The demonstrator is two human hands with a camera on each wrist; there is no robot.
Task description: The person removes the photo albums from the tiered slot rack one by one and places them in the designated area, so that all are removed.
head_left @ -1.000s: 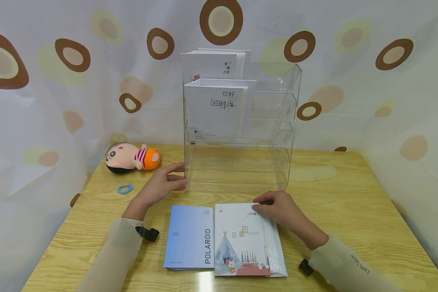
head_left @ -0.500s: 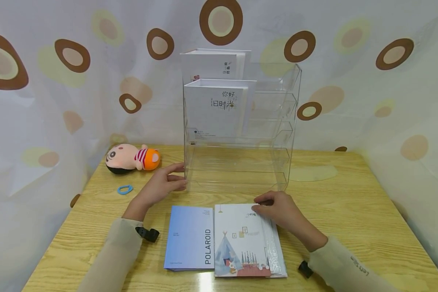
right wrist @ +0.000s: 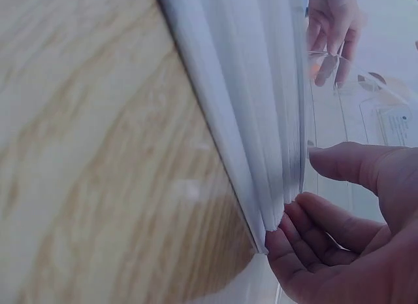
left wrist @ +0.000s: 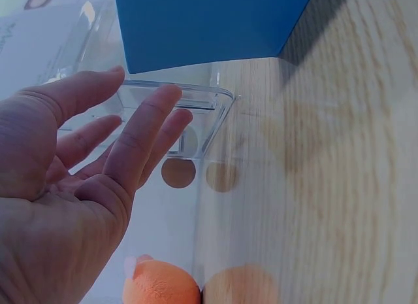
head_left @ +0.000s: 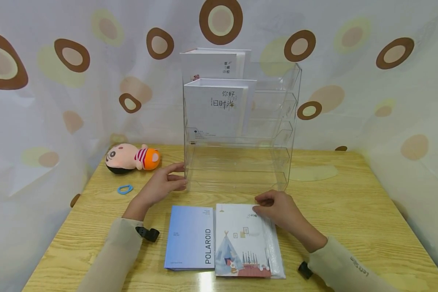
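Observation:
In the head view my left hand (head_left: 160, 186) touches the left side of a clear acrylic rack (head_left: 237, 164), its fingers extended along the wall. The left wrist view shows that hand (left wrist: 98, 160) with a gap between thumb and fingers at the rack's edge. My right hand (head_left: 282, 209) grips the upper right corner of a stack of white books lying on the table. The top book (head_left: 237, 243) has a tent picture on its cover. In the right wrist view the thumb is by the cover, and the curled fingers (right wrist: 304, 235) meet the stack's end.
A blue POLAROID book (head_left: 190, 239) lies directly left of the stack. Two white books, the front one (head_left: 215, 113) lower, stand in the rack's left side. Farther left lie a plush doll (head_left: 133, 158) and a blue ring-shaped item (head_left: 125, 189). A patterned curtain surrounds the wooden table (head_left: 350, 211).
The top book has shifted slightly right and the lower white one slightly left, so their edges lie closer together. The right hand has moved very little; the left hand stays at the rack.

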